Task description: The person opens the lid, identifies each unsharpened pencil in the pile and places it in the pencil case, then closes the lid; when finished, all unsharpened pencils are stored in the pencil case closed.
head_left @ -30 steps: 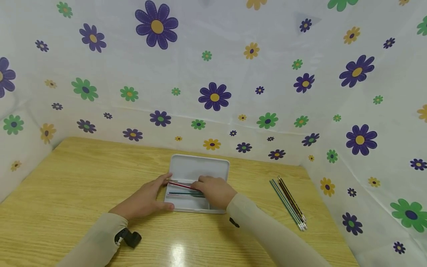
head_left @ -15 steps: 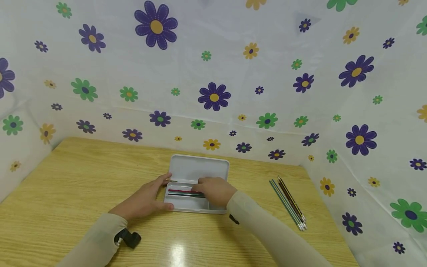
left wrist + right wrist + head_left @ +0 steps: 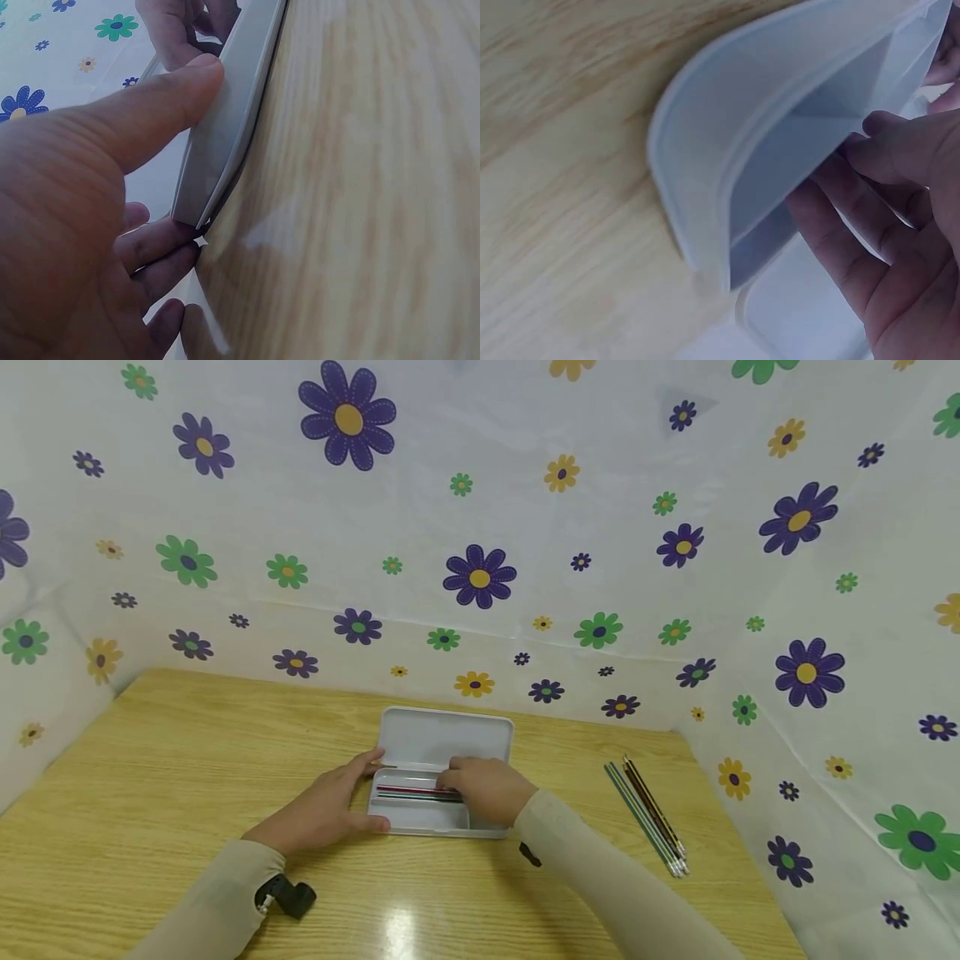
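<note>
reaching in from near right, the sleeve passes beside the loose pencils, bunched on the table apart from the case. an outward swing of that arm could sweep them out of line or set them rolling.

the left hand is spread at the case's left end, thumb on the near wall, fingers by the far corner. if it eased off, the case would probably skid under a sideways push.

the right hand is bent over the right part, fingertips down inside. whether they pinch a pencil i cannot tell; the hand hides them.

the red pencil and darker pencils lie in the long slot nearer the hinge, left ends showing, right ends under that hand. a careless lift could drag one over the divider or leave it tilted, and one sticking up would likely keep the lid from shutting flat.

the lid lies folded back beyond; a knock from the knuckles might jolt it. behind hangs the flowered cloth, too far off to interfere.
</note>
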A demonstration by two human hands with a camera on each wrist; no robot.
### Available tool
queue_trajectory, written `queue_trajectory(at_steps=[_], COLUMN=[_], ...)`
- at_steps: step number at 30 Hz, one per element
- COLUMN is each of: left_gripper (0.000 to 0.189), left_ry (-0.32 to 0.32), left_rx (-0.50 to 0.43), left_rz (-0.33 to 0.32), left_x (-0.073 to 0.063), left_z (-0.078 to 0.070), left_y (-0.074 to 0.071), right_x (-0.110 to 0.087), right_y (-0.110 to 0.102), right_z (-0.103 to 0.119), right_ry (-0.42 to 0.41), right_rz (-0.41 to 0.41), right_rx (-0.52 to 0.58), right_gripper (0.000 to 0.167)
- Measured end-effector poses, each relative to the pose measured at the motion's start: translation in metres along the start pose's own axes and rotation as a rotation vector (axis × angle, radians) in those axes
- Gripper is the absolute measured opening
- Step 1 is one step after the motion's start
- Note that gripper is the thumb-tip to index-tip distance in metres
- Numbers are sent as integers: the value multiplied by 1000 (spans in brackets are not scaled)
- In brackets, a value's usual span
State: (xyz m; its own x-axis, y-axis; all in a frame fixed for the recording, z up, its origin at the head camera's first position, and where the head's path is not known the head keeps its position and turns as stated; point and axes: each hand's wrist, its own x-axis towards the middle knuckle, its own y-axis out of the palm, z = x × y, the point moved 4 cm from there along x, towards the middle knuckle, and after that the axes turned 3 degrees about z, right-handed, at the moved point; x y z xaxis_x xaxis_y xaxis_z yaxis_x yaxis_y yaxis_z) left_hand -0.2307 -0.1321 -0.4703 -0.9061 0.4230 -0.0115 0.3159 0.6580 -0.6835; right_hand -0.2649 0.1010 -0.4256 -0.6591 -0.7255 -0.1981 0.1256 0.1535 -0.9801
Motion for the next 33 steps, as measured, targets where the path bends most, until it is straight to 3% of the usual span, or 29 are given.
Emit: queue_trajectory(at_steps=[5,10,17,22,24,29,33], left_gripper=[112,112,111,112,112,112,112], left_ry=[-1,5,-4,0,2,4,2], left_rx=[6,8,12,6,9,17,6], left_rz=[-2,-4,1,4,1,-6,-3], left_x=[-1,-1,0,1,1,1,0], left_z=[0,-2,1,2,2,3,1], left_y=[-1,-2,0,0,0,0,-1], right_x=[-17,-41,-82,-112,-124,-153,-173], right_y=[-7,-12,-19,-17,-14,-2,10], right_z=[-7,-23,-51,-76,-88,-120,-139], right_ry=[2,49,81,205,274,444,518], right_rz=[-34,-69,-239,-320,-324,-234,-168], right_rx=[-14,43,137,186,230,347,410], right_gripper=[27,30,30,26,26,32,37])
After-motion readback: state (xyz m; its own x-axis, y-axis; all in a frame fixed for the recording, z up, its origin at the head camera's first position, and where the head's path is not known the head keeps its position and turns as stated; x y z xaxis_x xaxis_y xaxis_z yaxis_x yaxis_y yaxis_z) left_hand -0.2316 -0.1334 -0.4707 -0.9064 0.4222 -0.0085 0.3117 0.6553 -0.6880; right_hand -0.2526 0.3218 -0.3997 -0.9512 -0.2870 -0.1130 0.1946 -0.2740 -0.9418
